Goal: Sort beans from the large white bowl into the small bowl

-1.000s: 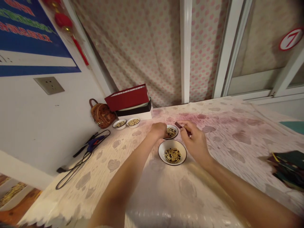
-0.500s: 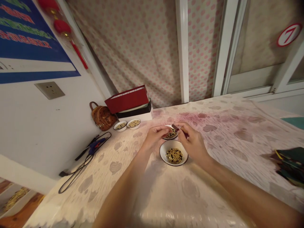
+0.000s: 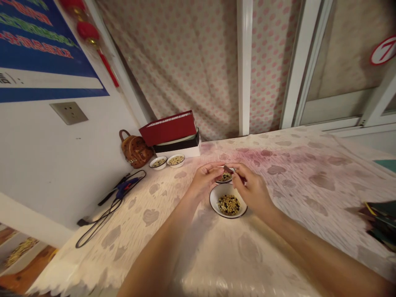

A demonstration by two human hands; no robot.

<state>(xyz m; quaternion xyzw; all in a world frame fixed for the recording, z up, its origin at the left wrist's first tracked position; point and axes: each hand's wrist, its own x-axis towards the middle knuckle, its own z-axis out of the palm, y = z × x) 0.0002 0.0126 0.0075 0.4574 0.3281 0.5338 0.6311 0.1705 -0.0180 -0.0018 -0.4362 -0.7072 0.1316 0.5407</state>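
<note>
My right hand [image 3: 254,187] is closed on a small dark reddish-brown stick-like thing [image 3: 229,169] with a flat end; its exact kind is not clear. That flat end points toward the fingertips of my left hand [image 3: 204,180], which are pinched together; whatever they hold is too small to make out. Below both hands is a white dark-rimmed bowl [image 3: 241,196] with mixed yellow and black beans [image 3: 228,204] in it. Just behind it stands a smaller bowl of similar beans [image 3: 225,177], partly covered by my fingers.
Two small bowls of beans [image 3: 158,163] [image 3: 176,161] stand at the back left, before a stacked white box [image 3: 193,151] and red box [image 3: 168,128]. A brown mini backpack [image 3: 136,150] leans by the wall. A corded blue tool [image 3: 125,188] lies left; dark green items [image 3: 383,220] lie right.
My left fingers have come closer to the end of the stick-like thing, and both hands stay over the smaller bowl. The whole view has shifted slightly.
</note>
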